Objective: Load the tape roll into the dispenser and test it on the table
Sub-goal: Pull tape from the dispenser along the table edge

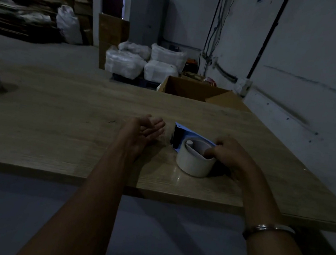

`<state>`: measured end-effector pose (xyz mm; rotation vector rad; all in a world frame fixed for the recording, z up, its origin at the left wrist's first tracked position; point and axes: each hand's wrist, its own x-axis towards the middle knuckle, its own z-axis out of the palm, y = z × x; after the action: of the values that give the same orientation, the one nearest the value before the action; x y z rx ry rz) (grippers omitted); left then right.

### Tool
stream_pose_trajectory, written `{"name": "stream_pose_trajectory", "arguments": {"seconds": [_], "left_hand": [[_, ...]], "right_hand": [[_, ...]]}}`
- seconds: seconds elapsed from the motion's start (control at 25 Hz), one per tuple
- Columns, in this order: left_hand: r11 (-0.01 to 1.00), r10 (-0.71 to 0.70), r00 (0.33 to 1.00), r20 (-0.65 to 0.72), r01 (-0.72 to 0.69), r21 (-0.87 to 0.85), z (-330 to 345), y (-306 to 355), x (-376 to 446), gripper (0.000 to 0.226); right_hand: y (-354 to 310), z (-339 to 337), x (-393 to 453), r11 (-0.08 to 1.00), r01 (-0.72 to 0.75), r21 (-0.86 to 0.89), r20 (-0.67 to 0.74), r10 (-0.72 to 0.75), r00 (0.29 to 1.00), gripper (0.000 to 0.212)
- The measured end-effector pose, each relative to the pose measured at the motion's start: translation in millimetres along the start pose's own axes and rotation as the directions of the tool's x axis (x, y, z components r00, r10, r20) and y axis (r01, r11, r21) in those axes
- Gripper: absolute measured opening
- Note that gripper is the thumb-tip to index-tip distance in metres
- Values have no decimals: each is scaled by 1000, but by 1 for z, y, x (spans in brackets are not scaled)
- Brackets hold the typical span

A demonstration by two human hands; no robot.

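Your right hand (231, 155) pinched the tape roll (195, 162) seated against the dispenser (185, 133); left hand (145, 131) beside it, fingers apart. Testing remained.

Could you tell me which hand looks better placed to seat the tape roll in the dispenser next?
Right, most likely. The right hand already grips the tape roll, fingers inside its core, right beside the blue dispenser. The left hand lies open and empty on the table.
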<state>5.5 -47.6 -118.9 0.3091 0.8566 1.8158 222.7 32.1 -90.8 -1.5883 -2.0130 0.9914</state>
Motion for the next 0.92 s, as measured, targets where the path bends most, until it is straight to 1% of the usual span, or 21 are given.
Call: {"name": "stream_pose_trajectory", "arguments": {"seconds": [0.12, 0.16, 0.24, 0.28, 0.32, 0.36, 0.4, 0.44, 0.48, 0.52, 0.56, 0.6, 0.64, 0.68, 0.72, 0.76, 0.8, 0.88, 0.92], "left_hand": [[992, -8, 1000, 1, 8, -127, -4, 1, 5, 34], [991, -1, 1000, 9, 2, -136, -4, 1, 5, 25], [997, 33, 999, 23, -32, -72, -4, -1, 5, 12], [998, 57, 998, 23, -56, -41, -3, -3, 5, 13], [996, 82, 996, 16, -82, -28, -1, -4, 7, 16], [993, 112, 994, -6, -112, -31, -1, -5, 8, 20], [988, 147, 988, -48, -149, -43, -1, -5, 11, 21], [981, 182, 977, -109, -188, -50, -2, -4, 13, 18], [974, 216, 962, -167, -224, -32, -1, -4, 14, 13], [967, 254, 943, -215, -252, 38, 0, -3, 15, 10], [951, 300, 924, -237, -271, 148, 1, -5, 15, 9], [920, 345, 910, -230, -279, 274, 3, -8, 14, 8], [879, 377, 905, -196, -283, 384, 5, -12, 13, 10], [833, 397, 905, -153, -285, 474, 7, -16, 12, 13], [791, 409, 904, -120, -286, 542, 5, -19, 14, 15], [756, 417, 903, -99, -285, 590, 3, -21, 15, 15], [734, 424, 901, -90, -284, 617, 1, -21, 16, 15], [696, 440, 894, -89, -276, 663, 0, -20, 17, 14], [675, 448, 889, -92, -270, 686, 1, -20, 17, 16]], "right_hand": [[-10, 4, -7, 999, -28, 45, 60, 25, 998, 10], [-12, 3, -10, 999, -24, 44, 68, 21, 997, 13], [-13, 0, -16, 998, -13, 69, 49, 10, 999, 23], [-11, -1, -17, 989, -33, 145, 46, 27, 999, 24], [-9, -3, -20, 959, -84, 269, 59, 71, 996, 21], [-7, -4, -22, 901, -148, 407, 118, 109, 987, 18], [-5, -4, -24, 835, -205, 511, 192, 121, 974, 20], [-3, -2, -22, 779, -231, 583, 238, 109, 965, 25], [-3, -1, -19, 737, -227, 636, 237, 94, 967, 30], [-4, 1, -12, 715, -188, 673, 184, 85, 979, 31], [-9, 2, -6, 705, -151, 693, 127, 87, 988, 30], [-16, 6, 1, 742, -92, 664, 38, 90, 995, 27], [-24, 10, 6, 820, -30, 571, -71, 86, 994, 24], [-32, 14, 10, 912, 31, 410, -207, 60, 976, 24], [-39, 20, 13, 972, 89, 219, -328, -12, 945, 24], [-46, 27, 11, 988, 151, 45, -395, -121, 911, 23], [-53, 35, 9, 975, 197, -99, -408, -221, 886, 22], [-62, 47, 5, 915, 233, -330, -396, -358, 846, 23], [-66, 53, 8, 883, 226, -410, -382, -392, 837, 24]]}}
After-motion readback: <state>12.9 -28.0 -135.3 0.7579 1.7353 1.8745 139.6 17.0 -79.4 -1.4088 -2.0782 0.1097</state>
